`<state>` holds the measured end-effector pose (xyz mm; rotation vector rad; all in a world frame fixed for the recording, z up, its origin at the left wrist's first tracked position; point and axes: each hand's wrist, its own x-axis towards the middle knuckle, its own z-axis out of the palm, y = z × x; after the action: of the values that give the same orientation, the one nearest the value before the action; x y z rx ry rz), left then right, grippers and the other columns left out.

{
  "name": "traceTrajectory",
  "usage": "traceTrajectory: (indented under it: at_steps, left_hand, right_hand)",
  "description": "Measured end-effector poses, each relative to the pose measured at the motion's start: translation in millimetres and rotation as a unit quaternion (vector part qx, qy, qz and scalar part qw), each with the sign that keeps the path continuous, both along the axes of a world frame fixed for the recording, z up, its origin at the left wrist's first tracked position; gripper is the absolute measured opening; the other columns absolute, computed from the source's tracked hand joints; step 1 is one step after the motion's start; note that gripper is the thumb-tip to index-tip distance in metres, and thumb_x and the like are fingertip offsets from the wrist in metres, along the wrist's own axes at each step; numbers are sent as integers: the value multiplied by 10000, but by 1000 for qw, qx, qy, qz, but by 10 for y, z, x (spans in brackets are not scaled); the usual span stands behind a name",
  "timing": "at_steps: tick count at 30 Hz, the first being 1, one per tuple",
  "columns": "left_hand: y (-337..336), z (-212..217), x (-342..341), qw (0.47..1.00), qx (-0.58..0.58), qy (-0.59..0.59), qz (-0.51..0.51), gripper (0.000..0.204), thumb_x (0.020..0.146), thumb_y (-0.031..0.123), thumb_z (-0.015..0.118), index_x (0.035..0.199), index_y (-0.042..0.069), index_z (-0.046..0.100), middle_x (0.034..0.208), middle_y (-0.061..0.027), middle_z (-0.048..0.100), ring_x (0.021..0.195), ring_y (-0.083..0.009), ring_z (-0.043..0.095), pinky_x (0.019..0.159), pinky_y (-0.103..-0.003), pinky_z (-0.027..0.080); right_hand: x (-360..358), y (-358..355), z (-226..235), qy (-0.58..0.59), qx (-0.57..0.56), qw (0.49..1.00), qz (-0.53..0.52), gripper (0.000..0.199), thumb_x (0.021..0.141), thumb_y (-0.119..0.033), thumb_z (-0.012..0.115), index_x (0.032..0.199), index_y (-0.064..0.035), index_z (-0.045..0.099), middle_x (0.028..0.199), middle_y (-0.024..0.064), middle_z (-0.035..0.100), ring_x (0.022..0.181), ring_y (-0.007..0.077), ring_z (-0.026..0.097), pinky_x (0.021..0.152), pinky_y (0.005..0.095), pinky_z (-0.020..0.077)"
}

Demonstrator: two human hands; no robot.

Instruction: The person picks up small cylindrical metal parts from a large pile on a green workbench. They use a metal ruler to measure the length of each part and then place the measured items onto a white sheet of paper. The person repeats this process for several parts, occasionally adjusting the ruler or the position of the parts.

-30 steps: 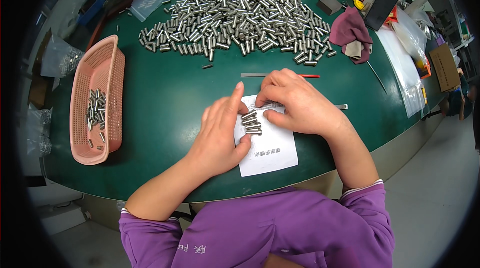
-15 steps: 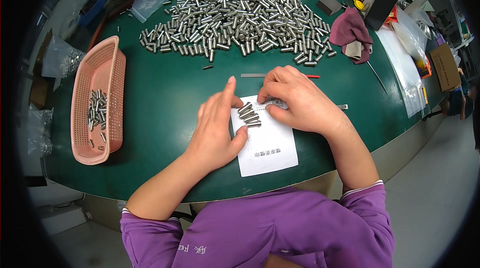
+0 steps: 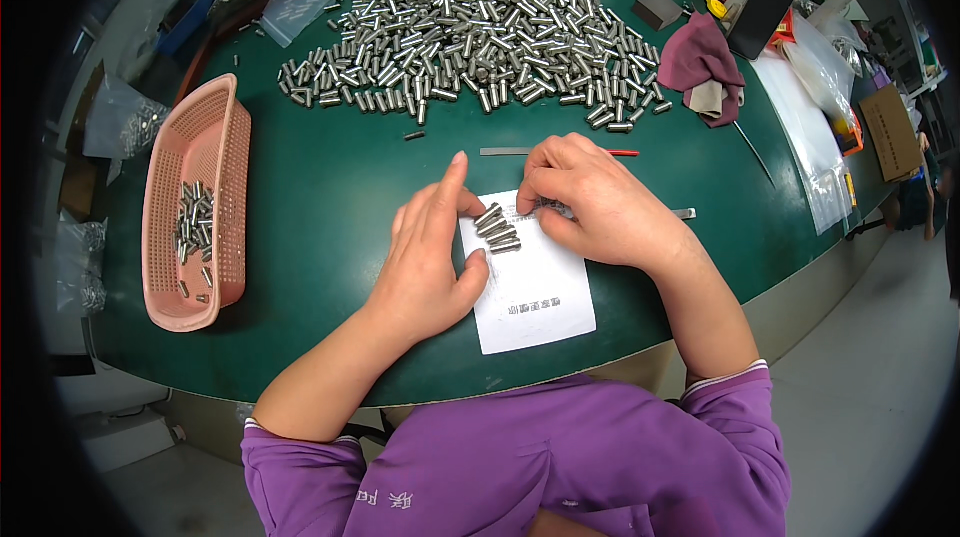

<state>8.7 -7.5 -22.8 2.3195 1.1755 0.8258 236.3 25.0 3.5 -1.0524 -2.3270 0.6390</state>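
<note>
Several short metal pins [image 3: 498, 229] lie side by side in a slanted row on a white printed paper sheet [image 3: 535, 322]. My left hand [image 3: 420, 252] rests at the left edge of the sheet, thumb and fingers spread around the pins' left side, holding nothing. My right hand [image 3: 590, 199] is over the sheet's upper right part, fingers curled under and the thumb tucked close to them. What lies inside its curl, if anything, is hidden. Beyond the hands, a large heap of similar metal pins [image 3: 470, 27] covers the back of the green table [image 3: 330, 227].
At the left stands a pink perforated basket [image 3: 232, 237] with some pins. A flat tool with a red handle [image 3: 625, 153] lies behind my right hand. Further right are a maroon cloth [image 3: 700, 62], a thin rod [image 3: 755, 155], a dark phone [image 3: 762, 19] and plastic bags [image 3: 810, 152].
Both hands have shifted very slightly; my left hand has drawn a little to the left of the pins. The pins stay in their row.
</note>
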Motion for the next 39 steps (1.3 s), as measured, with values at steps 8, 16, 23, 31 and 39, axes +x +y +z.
traceTrajectory:
  at_steps: [8, 16, 23, 31, 39]
  left_hand:
    - [-12, 18, 5, 1000, -6, -3, -2, 898, 698, -13, 616, 1494, -5, 201, 1091, -106, 578, 1100, -276, 530, 1045, -433, 322]
    - [-4, 1, -2, 1000, -17, -2, 5, 878, 712, -15, 614, 1492, -6, 210, 1097, -106, 582, 1102, -276, 533, 1046, -432, 325]
    - [-5, 10, -9, 1000, -16, 4, 8, 871, 721, -11, 615, 1492, -7, 209, 1111, -112, 582, 1114, -280, 528, 1047, -432, 325]
    - [-3, 11, -7, 1000, -19, 0, 7, 848, 737, -6, 618, 1482, -21, 213, 1111, -118, 577, 1126, -289, 518, 1030, -440, 334]
    - [-1, -6, -5, 999, -26, -25, 13, 826, 743, -22, 596, 1484, -12, 229, 1067, -108, 609, 1093, -283, 546, 1056, -443, 324]
  right_hand:
    - [-1, -3, 7, -6, -2, 1000, 0, 131, 733, 9, 597, 834, -59, 644, 955, 80, 565, 975, 288, 534, 876, 401, 448]
    - [-7, -4, -6, -8, -3, 1000, 2, 140, 744, -8, 618, 869, -56, 662, 963, 74, 572, 979, 278, 536, 883, 398, 447]
    - [-14, 1, -20, -9, -6, 1000, 6, 173, 748, -17, 623, 906, -65, 675, 972, 71, 572, 981, 271, 535, 890, 402, 446]
    - [-139, 26, -157, 24, 46, 999, -10, 253, 735, -13, 678, 974, -96, 687, 948, 58, 562, 948, 258, 539, 847, 379, 456]
    - [-172, 78, -215, 8, 92, 996, 0, 182, 745, -88, 726, 922, -115, 693, 944, 39, 563, 933, 240, 546, 844, 381, 452]
